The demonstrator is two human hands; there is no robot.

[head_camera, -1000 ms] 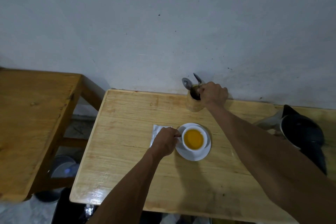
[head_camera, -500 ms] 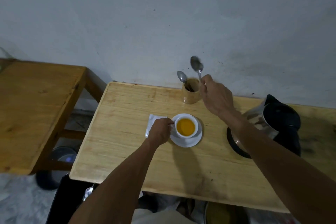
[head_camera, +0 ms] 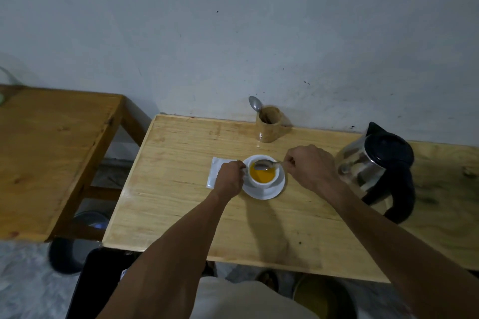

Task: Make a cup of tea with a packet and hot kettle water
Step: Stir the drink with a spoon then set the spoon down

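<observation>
A white cup (head_camera: 261,183) of orange-yellow tea stands on a white saucer (head_camera: 269,193) in the middle of the wooden table (head_camera: 181,210). My left hand (head_camera: 229,176) grips the cup's left side at the handle. My right hand (head_camera: 309,166) holds a metal spoon (head_camera: 264,164) by its handle, the bowl just over the tea at the cup's rim. A white packet (head_camera: 216,171) lies flat to the left of the saucer, partly under my left hand. The glass kettle (head_camera: 375,171) with black lid and handle stands at the right.
A wooden holder (head_camera: 268,124) with another spoon (head_camera: 254,103) stands at the table's back edge by the wall. A second wooden table (head_camera: 51,153) is at the left. Dark containers sit on the floor below.
My right hand lifted a spoon out of the wooden holder and brought it down to the cup. My left hand stayed at the cup. The camera pulled back.
</observation>
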